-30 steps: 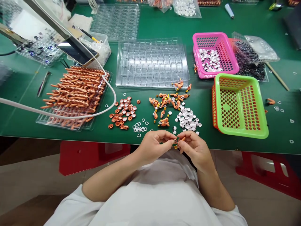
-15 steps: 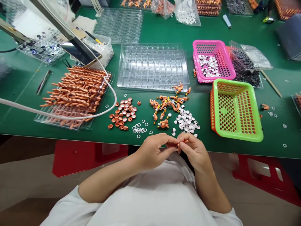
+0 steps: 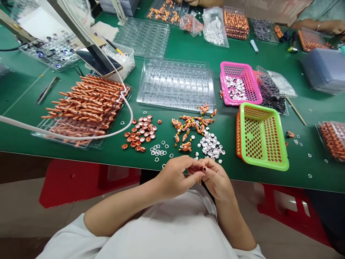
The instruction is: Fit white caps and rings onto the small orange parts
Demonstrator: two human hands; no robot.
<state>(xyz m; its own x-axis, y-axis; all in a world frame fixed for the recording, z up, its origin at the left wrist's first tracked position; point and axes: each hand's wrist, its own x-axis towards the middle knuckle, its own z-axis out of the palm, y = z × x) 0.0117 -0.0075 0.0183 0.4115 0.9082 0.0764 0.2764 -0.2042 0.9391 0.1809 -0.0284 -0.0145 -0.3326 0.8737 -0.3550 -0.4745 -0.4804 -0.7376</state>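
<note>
One green worktable (image 3: 188,50) carries a lime-green perforated basket (image 3: 285,163), to the right of the right hand (image 3: 219,181). At the worktable's near edge, that hand and the left hand (image 3: 175,176) meet, both pinched closed on a small copper-orange part (image 3: 204,169), partly hidden between them.

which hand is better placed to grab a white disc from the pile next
Probably the right hand: the pile of white discs lies just beyond it, farther from the left hand. Both hands pinch a small part, though.
</note>
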